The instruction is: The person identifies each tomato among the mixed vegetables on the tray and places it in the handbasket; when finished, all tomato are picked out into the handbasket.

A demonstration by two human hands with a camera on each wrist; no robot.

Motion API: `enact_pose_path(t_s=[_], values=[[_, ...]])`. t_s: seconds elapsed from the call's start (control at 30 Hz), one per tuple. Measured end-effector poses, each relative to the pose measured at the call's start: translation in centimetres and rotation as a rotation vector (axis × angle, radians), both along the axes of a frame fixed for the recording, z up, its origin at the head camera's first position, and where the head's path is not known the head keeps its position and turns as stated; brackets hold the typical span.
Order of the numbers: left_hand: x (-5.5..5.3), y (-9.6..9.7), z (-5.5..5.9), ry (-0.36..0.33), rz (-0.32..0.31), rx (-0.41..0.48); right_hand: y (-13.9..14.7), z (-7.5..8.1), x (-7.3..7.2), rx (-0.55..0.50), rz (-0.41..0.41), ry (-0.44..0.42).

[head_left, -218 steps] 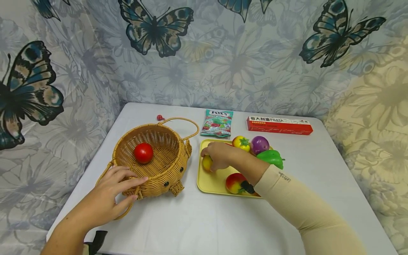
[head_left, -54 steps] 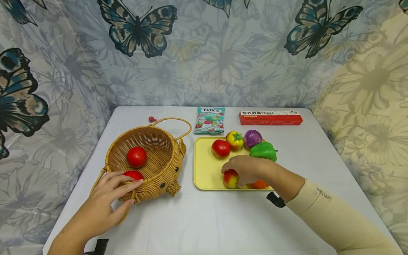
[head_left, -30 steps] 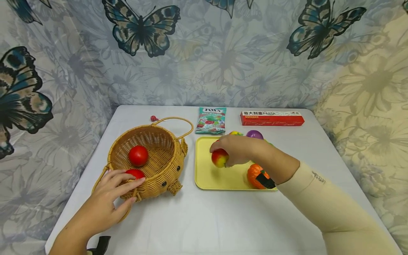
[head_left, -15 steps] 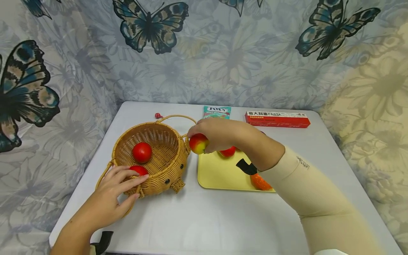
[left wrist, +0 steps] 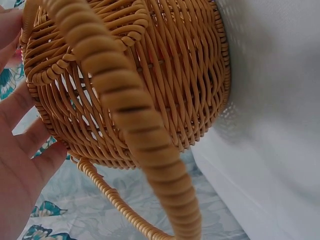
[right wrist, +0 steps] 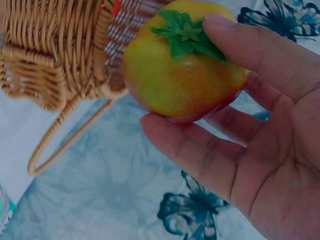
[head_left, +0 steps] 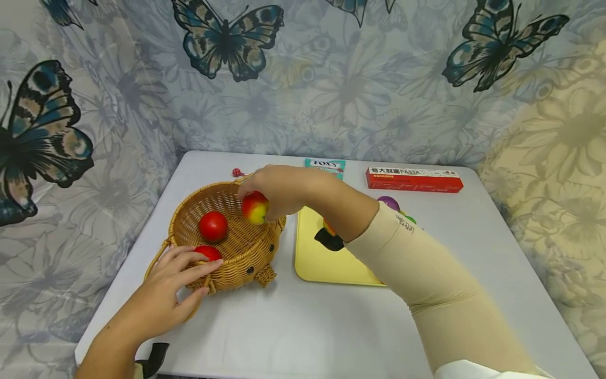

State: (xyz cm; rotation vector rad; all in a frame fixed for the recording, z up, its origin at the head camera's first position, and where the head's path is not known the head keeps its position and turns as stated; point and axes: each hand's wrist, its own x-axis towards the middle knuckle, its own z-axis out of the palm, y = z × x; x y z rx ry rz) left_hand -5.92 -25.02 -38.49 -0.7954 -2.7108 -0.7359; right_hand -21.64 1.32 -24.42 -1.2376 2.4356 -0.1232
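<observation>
My right hand pinches a red-and-yellow toy fruit between thumb and fingers, over the right part of the wicker basket. Up close in the right wrist view, the fruit has a green leafy top facing the camera. Inside the basket lie a red round tomato-like fruit and a second red fruit, partly covered by left fingers. My left hand rests on the basket's near-left rim, its fingers fairly straight. In the left wrist view those fingers touch the rim, with a thick handle across the foreground.
A yellow tray stands right of the basket, its contents mostly hidden by my right arm. A purple fruit peeks out behind the sleeve. Further back lie a candy bag, a red pasta box and a small red lollipop.
The right hand has picked the red-and-yellow fruit off the tray and carried it left over the basket. Since the oldest frame, a second red fruit has come into the basket. The left hand stays on the rim.
</observation>
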Motion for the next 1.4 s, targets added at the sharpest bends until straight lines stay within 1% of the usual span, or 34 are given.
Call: enact_pose_path(t_s=[0.13, 0.2, 0.33, 0.47, 0.6, 0.9, 1.07, 1.2, 1.4], values=[[0.0, 0.0, 0.0, -0.004, -0.001, 0.001, -1.2, -0.9, -0.2, -0.009, 0.025, 0.013], [0.0, 0.0, 0.0, -0.001, -0.003, 0.000, -1.7, -1.6, -0.3, -0.027, 0.032, 0.030], [0.0, 0.0, 0.1, -0.003, -0.006, -0.002, -2.6, -3.3, -0.2, -0.066, 0.045, 0.034], [0.1, 0.0, 0.1, 0.003, -0.004, -0.005, -3.2, -4.4, 0.0, -0.053, 0.037, -0.002], [0.1, 0.0, 0.1, 0.011, -0.005, -0.003, -3.4, -4.9, 0.2, -0.030, 0.036, -0.019], [0.1, 0.0, -0.1, 0.004, -0.005, -0.002, -3.4, -5.6, 0.2, -0.007, 0.055, -0.025], [0.0, 0.1, -0.2, 0.002, -0.004, -0.003, -3.1, -5.7, 0.3, -0.010, 0.055, 0.000], [0.0, 0.1, -0.1, -0.004, 0.000, -0.005, -2.5, -5.5, 0.3, -0.024, 0.039, 0.018], [0.1, 0.0, 0.0, -0.013, 0.003, -0.009, -0.6, -4.7, 0.1, -0.053, -0.016, 0.024]])
